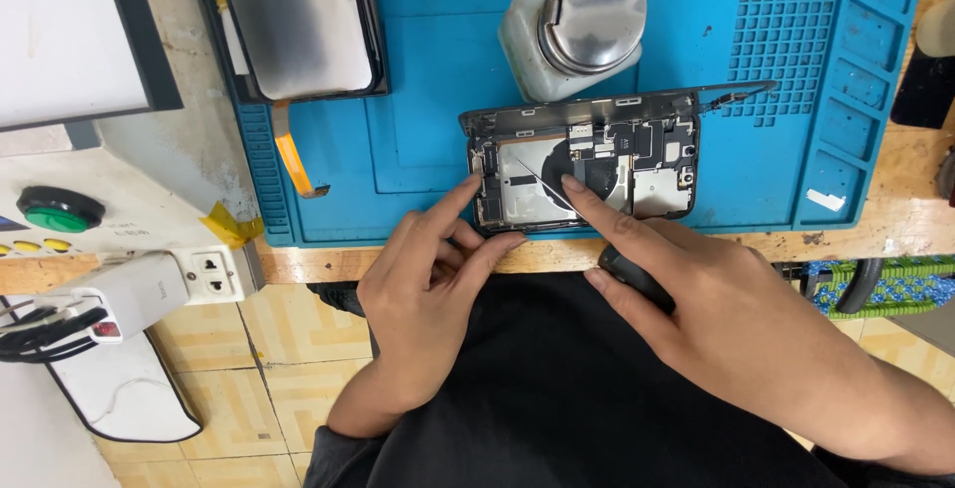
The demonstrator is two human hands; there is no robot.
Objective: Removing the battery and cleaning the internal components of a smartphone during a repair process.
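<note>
Head view: opened black smartphone with exposed boards (587, 170) at near edge of blue silicone repair mat (418, 130).
Left hand (428, 289): my index fingertip on phone's left edge, holding nothing.
Right hand (716, 309): my index finger on phone's centre, small black object (632, 274) gripped underneath.
Grey metal-lidded bottle (575, 25): just behind phone.

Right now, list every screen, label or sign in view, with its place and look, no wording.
Detached phone screen: top, on blue mat, dark rectangle, grey glare.
White panel: top left, black-framed.
Yellow tape: mat's left edge.
White sticker: mat's right side, small.
</note>
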